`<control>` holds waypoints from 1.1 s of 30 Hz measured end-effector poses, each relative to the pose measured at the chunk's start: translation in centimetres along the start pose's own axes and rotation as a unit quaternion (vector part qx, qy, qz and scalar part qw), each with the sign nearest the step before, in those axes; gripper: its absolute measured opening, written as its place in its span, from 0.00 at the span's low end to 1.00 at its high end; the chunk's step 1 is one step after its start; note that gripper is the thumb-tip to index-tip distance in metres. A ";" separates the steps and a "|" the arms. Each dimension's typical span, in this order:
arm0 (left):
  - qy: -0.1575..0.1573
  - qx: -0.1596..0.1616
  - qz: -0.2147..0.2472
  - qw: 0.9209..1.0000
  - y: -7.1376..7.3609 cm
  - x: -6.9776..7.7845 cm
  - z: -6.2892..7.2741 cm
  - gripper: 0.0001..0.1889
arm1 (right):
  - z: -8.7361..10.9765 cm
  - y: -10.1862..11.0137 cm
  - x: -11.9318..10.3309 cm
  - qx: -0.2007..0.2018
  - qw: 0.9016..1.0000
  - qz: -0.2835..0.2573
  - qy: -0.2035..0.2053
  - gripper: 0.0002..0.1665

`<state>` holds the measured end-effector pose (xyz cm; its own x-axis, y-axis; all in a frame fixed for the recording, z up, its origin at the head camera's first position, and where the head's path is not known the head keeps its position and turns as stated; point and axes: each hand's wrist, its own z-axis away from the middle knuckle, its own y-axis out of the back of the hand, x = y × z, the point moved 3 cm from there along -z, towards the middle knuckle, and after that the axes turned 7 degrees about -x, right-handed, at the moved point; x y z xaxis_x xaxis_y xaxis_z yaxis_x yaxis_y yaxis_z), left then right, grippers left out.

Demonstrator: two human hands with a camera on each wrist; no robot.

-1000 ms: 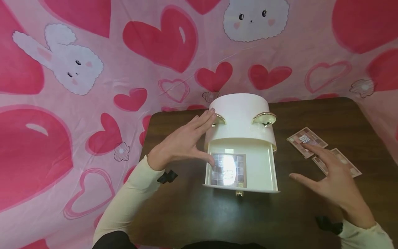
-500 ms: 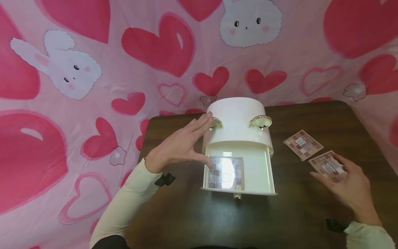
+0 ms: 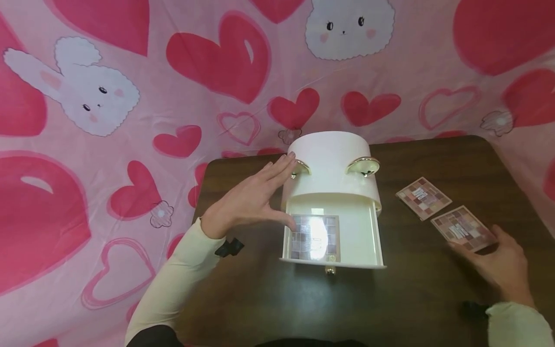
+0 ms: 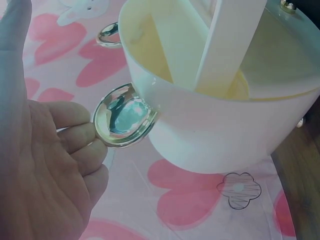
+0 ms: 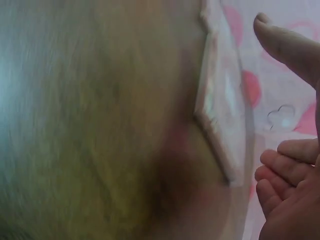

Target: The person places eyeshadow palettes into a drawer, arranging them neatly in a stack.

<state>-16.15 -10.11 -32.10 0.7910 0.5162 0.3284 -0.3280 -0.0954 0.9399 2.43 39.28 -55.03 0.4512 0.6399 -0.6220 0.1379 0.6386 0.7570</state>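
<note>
A white cosmetic organizer (image 3: 330, 164) with gold-rimmed side handles stands on the table, its drawer (image 3: 357, 236) pulled out. In the drawer's left part lies an eyeshadow palette (image 3: 315, 238) under glare. My left hand (image 3: 256, 197) is beside the organizer's left side, thumb at the drawer and fingers extended. In the left wrist view, its fingertips meet the gold handle (image 4: 124, 117). My right hand (image 3: 498, 265) is by the nearer eyeshadow palette (image 3: 463, 227) on the table, thumb and fingers spread at its near edge. Whether they touch it is unclear. Another eyeshadow palette (image 3: 423, 197) lies behind it.
The dark wooden table (image 3: 412, 303) extends around the organizer. A pink heart-printed cloth (image 3: 182, 86) hangs behind and to the left. From the left wrist view, upright white dividers (image 4: 227, 47) show inside the organizer's top.
My right hand came over the nearer palette, then drew back toward me and right, uncovering most of it. The left hand stays beside the organizer.
</note>
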 end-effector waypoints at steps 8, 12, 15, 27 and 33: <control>0.001 -0.002 0.006 1.000 0.1 -0.1 0.1 0.65 | -0.9 -0.4 1.8 -0.018 0.999 0.037 0.007 0.73; 0.000 -0.006 0.008 1.000 0.0 -0.1 0.2 0.65 | -0.8 -0.6 2.2 -0.008 0.999 0.033 0.005 0.72; -0.002 -0.003 0.008 1.000 0.0 -0.2 0.1 0.65 | -0.7 -0.7 2.0 0.015 1.000 0.023 0.005 0.69; -0.005 -0.002 0.009 1.000 0.2 -0.2 0.0 0.65 | 1.0 0.5 0.7 0.080 0.991 -0.059 -0.092 0.62; -0.005 -0.006 0.007 1.000 0.1 -0.2 0.0 0.65 | 1.8 1.2 -0.9 0.099 0.986 -0.095 -0.095 0.60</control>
<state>-16.38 -10.24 -32.05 0.7914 0.5057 0.3435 -0.3458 -0.0929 0.9337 3.78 38.74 -53.18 0.5546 0.4137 -0.7220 0.3974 0.6306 0.6666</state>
